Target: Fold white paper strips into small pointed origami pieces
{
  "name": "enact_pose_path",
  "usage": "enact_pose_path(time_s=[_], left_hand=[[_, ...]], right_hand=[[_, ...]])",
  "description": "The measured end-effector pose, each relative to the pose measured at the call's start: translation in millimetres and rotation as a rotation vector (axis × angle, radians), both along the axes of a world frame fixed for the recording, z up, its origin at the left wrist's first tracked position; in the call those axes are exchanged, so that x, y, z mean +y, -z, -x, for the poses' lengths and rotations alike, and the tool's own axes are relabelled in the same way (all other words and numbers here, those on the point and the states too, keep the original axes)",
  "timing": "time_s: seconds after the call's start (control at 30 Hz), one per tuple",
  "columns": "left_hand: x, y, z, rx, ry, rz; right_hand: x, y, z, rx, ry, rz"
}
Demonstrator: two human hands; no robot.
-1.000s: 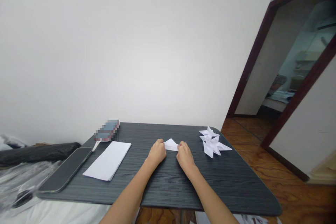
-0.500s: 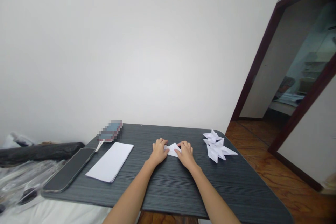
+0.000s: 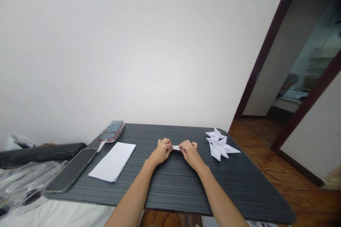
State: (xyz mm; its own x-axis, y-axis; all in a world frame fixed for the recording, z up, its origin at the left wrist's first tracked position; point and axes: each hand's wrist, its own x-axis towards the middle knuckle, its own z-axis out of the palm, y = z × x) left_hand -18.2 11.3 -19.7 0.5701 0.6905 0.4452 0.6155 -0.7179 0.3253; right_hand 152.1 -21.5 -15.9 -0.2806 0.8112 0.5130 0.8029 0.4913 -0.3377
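A person's two bare hands meet over a small piece of folded white paper [image 3: 176, 147] at a dark, fine-grained bench [image 3: 173, 188], both forearms reaching in from the near edge. The left hand [image 3: 162, 151] pinches one end of the paper between thumb and curled fingers; the right hand [image 3: 190, 153] pinches the other end in the same way, leaving only a narrow white strip visible in the gap between the two. To the right of the right hand, near the bench's far corner, lies a cluster of pointed white paper shapes [image 3: 221, 146], touching or overlapping one another. To the left of the left hand sits a stack of white paper sheets [image 3: 113, 161], its edges slightly uneven. Farther left of that hand, along the bench's side, rests a dark-screened smartphone [image 3: 71, 172], and beyond the stack, farther from the hand, is an item masked by pixel blocks [image 3: 111, 131], a white strip [image 3: 100, 147] beside its near end. Well to the left of both hands, off the bench, a long black bundle [image 3: 42, 154] lies behind crumpled clear plastic [image 3: 29, 181]. A plain white wall [image 3: 170, 49] rises beyond the hands; far to their right, a dark red door frame [image 3: 266, 53] stands over wood-patterned flooring [image 3: 255, 159].
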Motion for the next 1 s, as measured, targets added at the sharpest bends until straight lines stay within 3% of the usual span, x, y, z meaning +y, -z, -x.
enact_pose_path(time_s=[0.17, 0.47, 0.63, 0.8, 1.0], left_hand=[[8.8, 8.6, 4.1, -0.036, 0.086, 0.092], [7.1, 8.6, 3.7, 0.013, 0.087, 0.044], [10.9, 10.1, 0.1, -0.078, 0.013, 0.1], [15.3, 10.7, -0.5, -0.228, -0.105, 0.19], [16.4, 12.4, -3.1, -0.187, -0.212, 0.172]], right_hand=[[7.1, 13.3, -4.3, 0.011, -0.053, 0.085], [9.1, 11.0, -5.2, 0.016, -0.066, 0.106], [14.4, 17.4, -4.5, 0.061, 0.001, 0.127], [26.1, 24.5, -4.5, 0.257, 0.071, 0.234], [33.4, 31.0, -5.3, 0.244, 0.134, 0.264]])
